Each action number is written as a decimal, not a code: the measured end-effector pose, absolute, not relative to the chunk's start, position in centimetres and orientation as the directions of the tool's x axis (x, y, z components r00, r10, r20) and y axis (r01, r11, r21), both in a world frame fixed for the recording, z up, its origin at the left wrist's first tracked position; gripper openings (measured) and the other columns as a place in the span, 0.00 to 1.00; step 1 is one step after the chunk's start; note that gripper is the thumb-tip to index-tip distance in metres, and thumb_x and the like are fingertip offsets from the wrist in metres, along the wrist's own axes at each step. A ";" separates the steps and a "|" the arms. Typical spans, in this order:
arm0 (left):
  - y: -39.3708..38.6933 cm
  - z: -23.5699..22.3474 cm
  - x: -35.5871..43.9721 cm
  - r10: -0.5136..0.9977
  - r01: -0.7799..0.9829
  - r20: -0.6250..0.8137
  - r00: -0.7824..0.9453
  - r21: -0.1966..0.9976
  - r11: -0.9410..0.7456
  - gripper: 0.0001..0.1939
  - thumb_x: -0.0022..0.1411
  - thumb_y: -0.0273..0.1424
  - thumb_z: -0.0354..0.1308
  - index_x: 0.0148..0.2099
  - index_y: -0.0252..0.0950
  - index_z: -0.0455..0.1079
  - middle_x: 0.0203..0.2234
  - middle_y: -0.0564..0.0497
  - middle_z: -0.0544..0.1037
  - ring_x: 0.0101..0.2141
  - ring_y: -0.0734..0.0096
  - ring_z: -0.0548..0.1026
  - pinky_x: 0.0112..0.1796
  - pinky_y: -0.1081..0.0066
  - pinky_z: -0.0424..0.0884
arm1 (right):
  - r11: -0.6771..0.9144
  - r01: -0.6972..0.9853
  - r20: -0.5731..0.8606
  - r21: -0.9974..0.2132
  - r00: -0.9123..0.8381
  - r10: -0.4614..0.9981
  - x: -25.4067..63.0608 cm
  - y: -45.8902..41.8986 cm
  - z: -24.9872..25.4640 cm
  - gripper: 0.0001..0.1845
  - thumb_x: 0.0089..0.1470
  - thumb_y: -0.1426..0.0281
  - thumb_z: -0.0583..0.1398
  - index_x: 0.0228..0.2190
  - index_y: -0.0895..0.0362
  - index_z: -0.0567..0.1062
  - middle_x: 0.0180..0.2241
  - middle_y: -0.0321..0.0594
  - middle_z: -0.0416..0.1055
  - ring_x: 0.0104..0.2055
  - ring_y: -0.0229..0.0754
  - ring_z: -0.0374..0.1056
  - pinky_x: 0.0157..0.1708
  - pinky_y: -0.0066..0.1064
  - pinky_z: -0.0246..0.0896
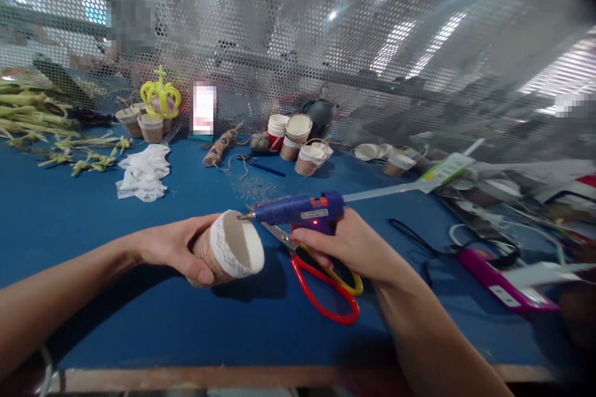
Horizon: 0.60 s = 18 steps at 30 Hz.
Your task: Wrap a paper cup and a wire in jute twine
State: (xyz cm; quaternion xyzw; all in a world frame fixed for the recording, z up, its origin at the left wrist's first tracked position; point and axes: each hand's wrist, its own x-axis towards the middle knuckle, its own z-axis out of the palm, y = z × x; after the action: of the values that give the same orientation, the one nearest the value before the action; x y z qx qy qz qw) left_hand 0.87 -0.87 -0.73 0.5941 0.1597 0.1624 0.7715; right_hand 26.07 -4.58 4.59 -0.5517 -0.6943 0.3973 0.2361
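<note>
My left hand (179, 251) is wrapped round a paper cup (230, 252) covered in jute twine with a white lace band near its rim; the cup lies on its side with its mouth turned to the right. My right hand (347, 242) grips a blue glue gun (298, 209) whose red light is on. Its metal nozzle touches the cup's rim at the top. A clear glue stick sticks out of the gun's back. Red and yellow scissors (326, 288) lie on the blue table (139, 316) just under my right hand.
Several twine-wrapped and plain paper cups (300, 142) stand at the back by a perforated metal screen, with a twine spool (218, 147), a yellow crown ornament (161, 96), white cloth (143, 172) and green leaf strips (41, 130) to the left. A purple tool (503, 282), cables and packaging crowd the right.
</note>
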 end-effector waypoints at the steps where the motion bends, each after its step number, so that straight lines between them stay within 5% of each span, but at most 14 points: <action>1: -0.9 -0.8 0.8 0.441 -0.066 -0.048 0.896 0.969 0.240 0.36 0.41 0.29 0.65 0.53 0.35 0.54 0.32 0.50 0.67 0.25 0.78 0.64 0.22 0.80 0.62 | 0.075 0.581 -0.115 -0.811 -0.283 0.952 26.1 -4.5 4.6 0.13 0.46 0.63 0.59 0.17 0.56 0.66 0.10 0.30 0.61 0.13 0.32 0.57 0.16 0.26 0.55; 18: -0.5 -1.2 0.6 0.428 -0.081 -0.041 0.903 0.961 0.263 0.34 0.42 0.29 0.64 0.52 0.34 0.55 0.30 0.50 0.68 0.25 0.78 0.64 0.22 0.80 0.62 | 0.069 0.613 -0.115 -0.787 -0.257 0.960 26.0 -4.7 4.6 0.15 0.45 0.63 0.59 0.14 0.55 0.64 0.09 0.31 0.61 0.12 0.33 0.57 0.15 0.27 0.54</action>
State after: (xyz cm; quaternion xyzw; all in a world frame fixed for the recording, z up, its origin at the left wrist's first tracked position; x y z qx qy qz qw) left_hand 0.64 -0.50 -1.16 0.5849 0.1483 0.1633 0.7806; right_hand 25.98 -4.68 4.63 -0.5658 -0.6950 0.3811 0.2272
